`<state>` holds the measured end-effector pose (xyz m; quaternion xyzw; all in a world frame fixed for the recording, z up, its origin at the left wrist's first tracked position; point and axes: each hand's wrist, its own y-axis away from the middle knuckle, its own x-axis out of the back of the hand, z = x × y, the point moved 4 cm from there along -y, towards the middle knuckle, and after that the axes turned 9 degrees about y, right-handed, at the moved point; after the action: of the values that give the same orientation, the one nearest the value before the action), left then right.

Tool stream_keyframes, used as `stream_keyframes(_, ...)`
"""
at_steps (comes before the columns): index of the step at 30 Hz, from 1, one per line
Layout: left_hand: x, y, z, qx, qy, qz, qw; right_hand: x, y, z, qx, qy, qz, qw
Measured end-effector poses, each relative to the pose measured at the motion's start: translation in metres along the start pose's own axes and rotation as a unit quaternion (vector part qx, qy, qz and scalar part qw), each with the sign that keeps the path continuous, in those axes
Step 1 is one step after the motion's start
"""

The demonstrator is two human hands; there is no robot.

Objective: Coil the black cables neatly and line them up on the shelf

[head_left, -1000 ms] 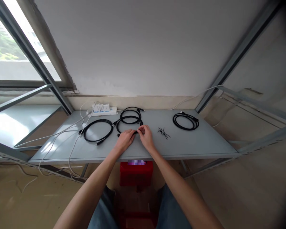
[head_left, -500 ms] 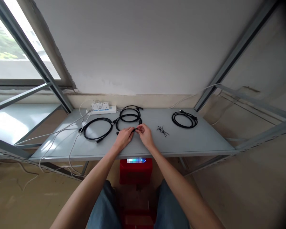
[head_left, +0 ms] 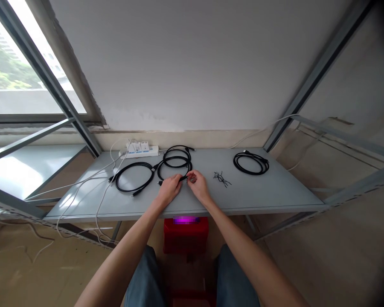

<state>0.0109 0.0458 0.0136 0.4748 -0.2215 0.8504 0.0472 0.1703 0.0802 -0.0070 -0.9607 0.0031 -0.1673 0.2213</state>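
Note:
My left hand [head_left: 169,189] and my right hand [head_left: 197,184] meet over the near edge of a coiled black cable [head_left: 174,163] in the middle of a grey metal shelf [head_left: 275,192]. Both hands are closed in a pinch on that cable's near side, fingertips almost touching. Another black cable coil [head_left: 134,176] lies just left of my left hand. A smaller coil [head_left: 179,150] lies behind the held one. To the right of my right hand lies a small bunch of black wire ties [head_left: 221,178].
A further black cable coil [head_left: 251,163] lies at the back right. A white power strip [head_left: 140,149] sits at the back left, with white cords [head_left: 92,183] trailing off the shelf's left edge. A red box [head_left: 185,234] stands under the shelf between my knees.
Both hands have stayed pinched on the same cable with only small finger movement. The view has shifted slightly.

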Motion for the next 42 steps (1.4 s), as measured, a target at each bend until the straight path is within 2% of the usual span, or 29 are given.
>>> stream_keyframes(6, 0.0011, 0.0006, -0.0001, -0.005, 0.044, 0.009, 0.999, -0.0015, 0.0005, -0.0015, -0.036, -0.009, -0.001, 0.999)
stream_keyframes(15, 0.0029, -0.0005, 0.0021, 0.007, 0.052, 0.016, 0.998, -0.0061, -0.0016, -0.0053, -0.017, -0.067, -0.017, 0.997)
stream_keyframes(32, -0.0004, -0.0012, -0.0003, 0.009, 0.045, 0.016, 0.999, -0.0084, -0.0027, -0.0039, 0.003, 0.007, -0.027, 1.0)
stream_keyframes(42, -0.0026, -0.0015, -0.0038, 0.003, 0.041, 0.018, 0.999, -0.0044, -0.0018, -0.007, -0.018, 0.019, -0.024, 0.999)
